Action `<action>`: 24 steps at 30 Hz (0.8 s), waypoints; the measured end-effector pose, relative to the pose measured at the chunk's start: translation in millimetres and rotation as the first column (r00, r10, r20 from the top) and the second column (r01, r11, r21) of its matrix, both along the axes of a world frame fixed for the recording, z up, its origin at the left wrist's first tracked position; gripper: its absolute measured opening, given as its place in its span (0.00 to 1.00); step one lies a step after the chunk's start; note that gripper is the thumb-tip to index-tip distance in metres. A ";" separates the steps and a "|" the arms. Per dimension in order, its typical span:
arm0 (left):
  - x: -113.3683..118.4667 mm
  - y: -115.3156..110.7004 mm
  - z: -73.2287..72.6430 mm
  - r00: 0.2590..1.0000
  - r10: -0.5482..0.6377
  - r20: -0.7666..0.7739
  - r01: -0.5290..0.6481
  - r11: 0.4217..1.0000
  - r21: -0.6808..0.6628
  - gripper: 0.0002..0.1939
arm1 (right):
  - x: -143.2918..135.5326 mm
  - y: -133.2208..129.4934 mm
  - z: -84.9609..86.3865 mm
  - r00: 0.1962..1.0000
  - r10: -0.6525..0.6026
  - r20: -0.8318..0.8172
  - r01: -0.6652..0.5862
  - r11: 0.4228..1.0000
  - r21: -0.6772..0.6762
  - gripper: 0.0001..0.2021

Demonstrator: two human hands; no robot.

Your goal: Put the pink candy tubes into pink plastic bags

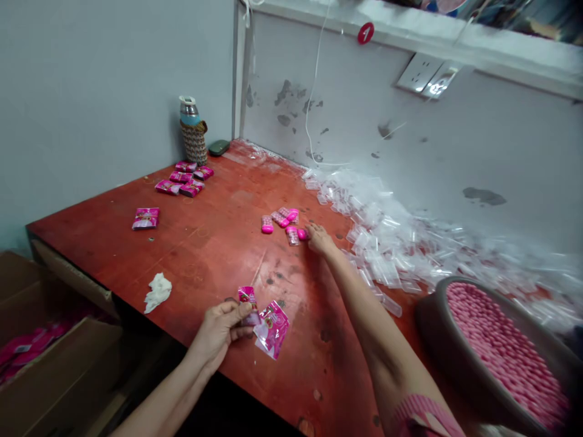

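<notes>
My left hand point(228, 328) pinches a pink printed packet point(247, 297) over the front edge of the red table. A second pink packet point(273, 328) with a clear part lies against its fingers; I cannot tell whether it is held too. Farther off, my right hand point(320, 238) is closed at a small pink-capped container point(302, 233), whose body is mostly hidden by the fingers. Just left of it are several like containers, clear with pink caps and small pink pieces inside, such as the container point(266, 224) at the left of the group.
Clear empty plastic cases point(378, 224) are heaped along the wall. A grey tub point(430, 315) of pink pieces stands at right. Filled pink packets point(182, 177), a single packet point(146, 218), a bottle point(194, 136) and crumpled tissue point(158, 292) are at left, above a cardboard box point(68, 358).
</notes>
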State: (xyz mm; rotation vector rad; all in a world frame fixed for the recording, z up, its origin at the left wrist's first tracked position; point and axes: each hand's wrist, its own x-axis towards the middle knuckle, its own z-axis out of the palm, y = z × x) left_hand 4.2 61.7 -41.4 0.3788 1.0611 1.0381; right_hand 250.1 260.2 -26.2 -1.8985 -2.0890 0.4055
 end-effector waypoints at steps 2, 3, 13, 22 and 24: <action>-3.3 2.0 0.0 0.996 0.057 0.065 -0.055 0.998 -0.029 0.09 | 4.4 2.3 -0.7 1.000 0.008 0.029 -0.008 1.000 -0.024 0.14; -4.4 3.3 0.1 0.991 0.088 0.097 -0.084 0.995 -0.046 0.08 | 5.9 -1.3 -1.1 0.999 0.012 0.033 -0.011 1.000 -0.027 0.12; 12.7 8.9 3.2 0.873 0.341 0.348 -0.286 0.937 -0.200 0.03 | -49.3 -189.5 -0.8 0.878 0.024 -0.477 -0.083 0.991 -0.103 0.13; 36.3 -4.6 13.5 0.866 0.295 0.404 -0.281 0.955 -0.093 0.05 | -108.0 -262.2 -5.8 0.469 -0.211 -0.858 -0.036 0.966 -0.257 0.12; 39.6 -8.2 15.8 0.871 0.281 0.402 -0.279 0.958 -0.065 0.06 | -107.2 -260.7 -6.7 0.446 -0.212 -0.869 -0.019 0.969 -0.246 0.12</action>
